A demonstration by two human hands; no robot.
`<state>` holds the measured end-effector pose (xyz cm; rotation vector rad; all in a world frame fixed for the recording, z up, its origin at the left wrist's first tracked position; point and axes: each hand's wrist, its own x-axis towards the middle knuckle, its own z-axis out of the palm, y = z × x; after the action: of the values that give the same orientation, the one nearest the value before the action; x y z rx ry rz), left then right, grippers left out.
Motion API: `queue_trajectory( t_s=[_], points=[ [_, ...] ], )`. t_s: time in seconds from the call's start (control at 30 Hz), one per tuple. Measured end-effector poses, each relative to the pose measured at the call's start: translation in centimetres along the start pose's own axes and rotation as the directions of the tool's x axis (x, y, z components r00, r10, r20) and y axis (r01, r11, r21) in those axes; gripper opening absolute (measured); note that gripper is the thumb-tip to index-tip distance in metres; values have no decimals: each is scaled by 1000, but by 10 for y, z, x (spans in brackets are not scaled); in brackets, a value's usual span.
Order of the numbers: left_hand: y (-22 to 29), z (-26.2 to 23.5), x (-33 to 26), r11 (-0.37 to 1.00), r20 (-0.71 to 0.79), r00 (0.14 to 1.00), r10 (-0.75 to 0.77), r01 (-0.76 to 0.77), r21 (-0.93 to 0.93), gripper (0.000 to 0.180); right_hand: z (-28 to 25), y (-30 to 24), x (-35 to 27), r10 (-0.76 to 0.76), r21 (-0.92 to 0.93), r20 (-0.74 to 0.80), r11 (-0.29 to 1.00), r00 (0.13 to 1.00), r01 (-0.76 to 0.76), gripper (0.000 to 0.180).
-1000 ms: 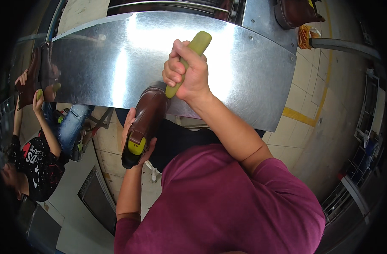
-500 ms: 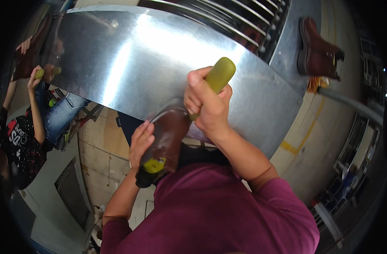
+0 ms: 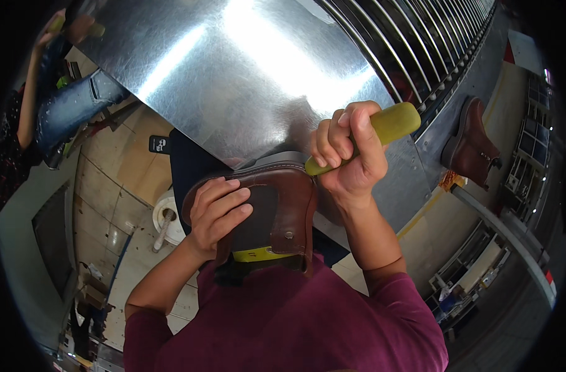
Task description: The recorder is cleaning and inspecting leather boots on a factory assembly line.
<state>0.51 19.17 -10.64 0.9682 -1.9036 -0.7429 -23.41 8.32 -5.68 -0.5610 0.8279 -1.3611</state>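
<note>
Two brown boots were in view: one (image 3: pixel 267 214) held close against the person's maroon shirt (image 3: pixel 308 322), upper facing the camera, with a dark elastic side panel and a yellow-green strip near its lower edge, and a second boot (image 3: pixel 472 146) standing well apart on the grey ledge at the right, beside the metal rack of parallel bars (image 3: pixel 419 43). There was one tool, with a yellow-green handle (image 3: pixel 373 133). The left hand (image 3: pixel 218 214) lay over the held boot's side, fingers curled loosely around its edge and resting on the elastic panel. The right hand (image 3: pixel 351 158) was closed tight around the handle, whose lower end met the boot's upper rim; the working tip was hidden behind the leather. A single shiny sheet-metal surface (image 3: pixel 233 80) filled the space just beyond the hands. Another person (image 3: pixel 53 105) in jeans stood at the far left, holding something small and greenish overhead.
</note>
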Motion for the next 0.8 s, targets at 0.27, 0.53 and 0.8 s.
queue_trajectory(
  t_s=[0.27,0.53,0.8],
  points=[
    [1,-2,6,1000,0,1000,-4,4,-10,31,6,16,20,167,-81,370,986,914,-147,22],
    [3,4,5,1000,-60,998,-12,13,15,26,-6,8,28,229,-16,595,962,771,-273,30],
    [14,21,6,999,-131,991,-36,38,9,40,-55,-10,-30,37,71,327,995,944,-64,34]
  ],
)
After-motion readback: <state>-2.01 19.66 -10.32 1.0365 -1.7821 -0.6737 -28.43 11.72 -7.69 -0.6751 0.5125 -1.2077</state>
